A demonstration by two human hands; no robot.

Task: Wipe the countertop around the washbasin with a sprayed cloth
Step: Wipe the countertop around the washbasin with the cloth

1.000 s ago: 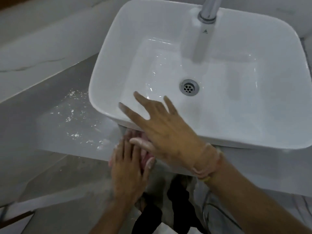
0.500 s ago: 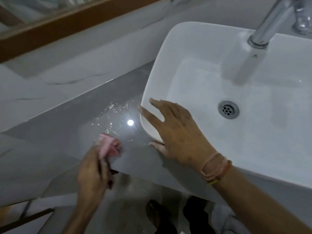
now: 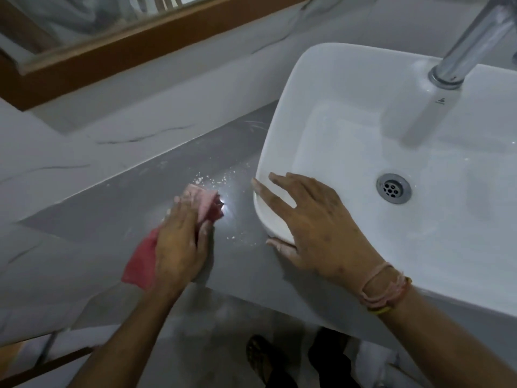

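A pink-red cloth (image 3: 140, 261) lies pressed flat on the grey countertop (image 3: 117, 208) left of the white washbasin (image 3: 321, 88). My left hand (image 3: 179, 245) lies palm-down on the cloth, fingers together, with cloth showing beyond the fingertips and behind the wrist. White specks and droplets (image 3: 212, 179) dot the counter just beyond the cloth, toward the basin. My right hand (image 3: 313, 228) rests with fingers spread on the basin's near left corner, thumb against its outer wall, holding nothing.
A chrome tap (image 3: 470, 49) rises at the basin's back right, with the drain (image 3: 394, 188) in the bowl. A marble-look backsplash (image 3: 167, 88) and a wooden mirror frame (image 3: 140, 49) run behind the counter. The counter's front edge drops to the floor, where feet (image 3: 260, 357) show.
My left hand has moved the cloth from below the basin's front edge out to the left and onto the counter, then pressed it flat. The view has shifted left; my right hand stays on the basin.
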